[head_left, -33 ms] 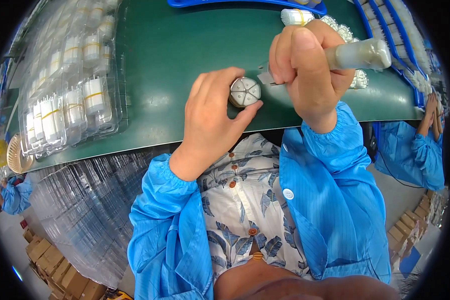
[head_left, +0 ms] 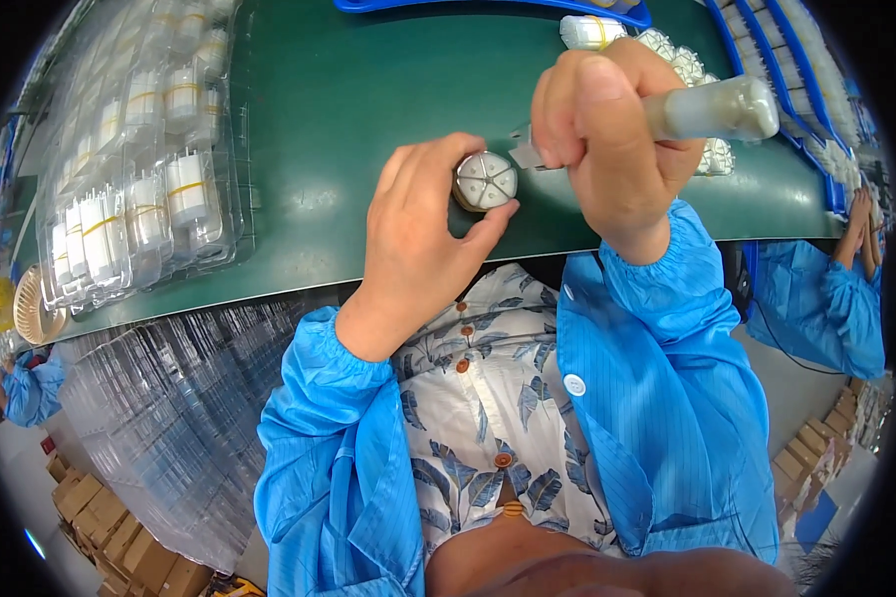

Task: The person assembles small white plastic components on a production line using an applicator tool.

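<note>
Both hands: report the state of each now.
Left hand: holding a round, segmented bundle between thumb and fingers.
Right hand: closed, holding a pale-handled tool.

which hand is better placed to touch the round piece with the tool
Probably the right hand: it grips the tool, whose flat tip points toward the round piece. The left hand is taken up holding that piece.

From the bundle (head_left: 487, 181) between the left fingers (head_left: 454, 149), over the counter (head_left: 348, 90): the right fingers (head_left: 602, 85) hold the tool (head_left: 712, 109) at two o'clock, other bundles (head_left: 687, 68) behind. Side trays (head_left: 833, 194) line the far two-to-three o'clock, a tray (head_left: 398, 6) twelve. Packed cases (head_left: 227, 189) sit at nine, the basket (head_left: 36, 308) beyond, toward eight. Off the counter, stacked cases (head_left: 189, 428) lie near eight; cartons (head_left: 105, 512) farther, half past seven.
</note>
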Available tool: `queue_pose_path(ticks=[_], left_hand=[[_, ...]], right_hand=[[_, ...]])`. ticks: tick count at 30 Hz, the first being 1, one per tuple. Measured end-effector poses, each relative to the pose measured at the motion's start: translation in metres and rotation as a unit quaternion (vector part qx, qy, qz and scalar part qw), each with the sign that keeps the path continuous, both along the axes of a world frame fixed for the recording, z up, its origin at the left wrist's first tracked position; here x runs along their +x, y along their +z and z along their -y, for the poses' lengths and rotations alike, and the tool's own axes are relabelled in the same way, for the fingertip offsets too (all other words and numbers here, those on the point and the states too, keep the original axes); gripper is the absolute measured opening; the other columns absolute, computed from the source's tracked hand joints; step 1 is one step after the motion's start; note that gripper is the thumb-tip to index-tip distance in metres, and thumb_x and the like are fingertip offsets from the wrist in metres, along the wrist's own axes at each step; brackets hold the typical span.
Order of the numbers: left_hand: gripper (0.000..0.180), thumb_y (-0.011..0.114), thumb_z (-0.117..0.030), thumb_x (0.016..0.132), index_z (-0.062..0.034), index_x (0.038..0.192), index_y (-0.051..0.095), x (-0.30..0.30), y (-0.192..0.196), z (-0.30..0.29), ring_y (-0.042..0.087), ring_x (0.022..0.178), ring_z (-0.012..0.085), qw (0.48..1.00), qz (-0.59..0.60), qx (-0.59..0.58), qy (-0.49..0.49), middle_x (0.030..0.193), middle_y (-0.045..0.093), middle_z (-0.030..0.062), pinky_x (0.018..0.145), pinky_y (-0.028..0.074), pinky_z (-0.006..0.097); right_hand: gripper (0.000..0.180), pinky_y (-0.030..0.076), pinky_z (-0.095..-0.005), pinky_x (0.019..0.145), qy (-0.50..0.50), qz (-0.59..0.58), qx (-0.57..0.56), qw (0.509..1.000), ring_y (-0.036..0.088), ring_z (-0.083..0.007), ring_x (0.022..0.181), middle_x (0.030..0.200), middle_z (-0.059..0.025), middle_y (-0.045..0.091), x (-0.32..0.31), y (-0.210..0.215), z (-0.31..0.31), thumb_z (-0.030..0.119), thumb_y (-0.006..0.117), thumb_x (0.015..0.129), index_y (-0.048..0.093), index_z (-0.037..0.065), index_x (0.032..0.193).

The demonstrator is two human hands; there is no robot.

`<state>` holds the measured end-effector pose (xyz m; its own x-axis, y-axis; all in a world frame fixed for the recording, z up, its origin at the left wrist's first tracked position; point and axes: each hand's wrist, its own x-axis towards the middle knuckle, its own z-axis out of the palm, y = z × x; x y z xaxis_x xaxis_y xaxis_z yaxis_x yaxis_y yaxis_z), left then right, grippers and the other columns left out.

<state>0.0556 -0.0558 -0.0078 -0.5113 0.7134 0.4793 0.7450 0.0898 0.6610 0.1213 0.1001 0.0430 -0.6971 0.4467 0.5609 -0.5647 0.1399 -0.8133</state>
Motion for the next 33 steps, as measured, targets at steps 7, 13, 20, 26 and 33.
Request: queue_pose_path(ticks=[7,13,20,26,33], left_hand=[[0.058,0.081,-0.002,0.068,-0.0013,0.12,0.055,-0.001,-0.001,-0.001,0.062,0.09,0.0241,0.997,0.05,0.055,-0.02,0.107,0.062,0.0127,0.076,0.051,0.032],[0.059,0.083,-0.004,0.068,-0.0015,0.12,0.054,0.004,0.002,-0.002,0.062,0.093,0.0229,0.999,0.026,0.015,0.031,0.109,0.063,0.0132,0.078,0.05,0.031],[0.065,0.083,-0.003,0.07,0.0009,0.125,0.049,0.001,-0.001,0.008,0.065,0.097,0.0212,0.995,0.086,0.057,-0.003,0.113,0.065,0.013,0.085,0.051,0.031],[0.067,0.081,-0.002,0.072,0.0021,0.129,0.046,-0.001,-0.005,0.008,0.065,0.106,0.0229,0.995,0.083,0.052,-0.008,0.119,0.063,0.0172,0.089,0.051,0.031],[0.064,0.085,-0.006,0.066,0.0001,0.12,0.051,0.003,0.002,0.007,0.062,0.088,0.0225,0.995,0.07,0.062,0.041,0.099,0.06,0.0102,0.081,0.051,0.033]], right_hand=[[0.026,0.035,-0.0263,0.045,0.036,0.017,0.148,0.988,0.045,-0.011,0.049,0.058,-0.0055,0.05,-0.011,-0.009,-0.002,0.007,0.047,0.1,0.044,0.005,0.074],[0.027,0.035,-0.0267,0.045,0.016,0.023,0.144,0.989,0.043,-0.011,0.048,0.057,-0.0057,0.048,-0.009,-0.012,0.004,0.009,0.047,0.1,0.043,0.005,0.074],[0.029,0.034,-0.0278,0.043,0.051,-0.031,0.076,0.995,0.041,-0.012,0.047,0.056,-0.006,0.047,-0.015,0.003,0.003,0.008,0.043,0.1,0.042,0.005,0.071],[0.026,0.031,-0.0234,0.048,0.044,0.027,0.027,0.998,0.042,-0.0026,0.055,0.061,0.0044,0.047,-0.02,-0.013,0.008,0.005,0.062,0.093,0.052,0.005,0.069],[0.025,0.035,-0.0266,0.045,0.057,0.016,0.117,0.991,0.043,-0.0101,0.049,0.059,-0.0046,0.049,-0.018,-0.015,0.006,0.006,0.047,0.099,0.043,0.006,0.075]])
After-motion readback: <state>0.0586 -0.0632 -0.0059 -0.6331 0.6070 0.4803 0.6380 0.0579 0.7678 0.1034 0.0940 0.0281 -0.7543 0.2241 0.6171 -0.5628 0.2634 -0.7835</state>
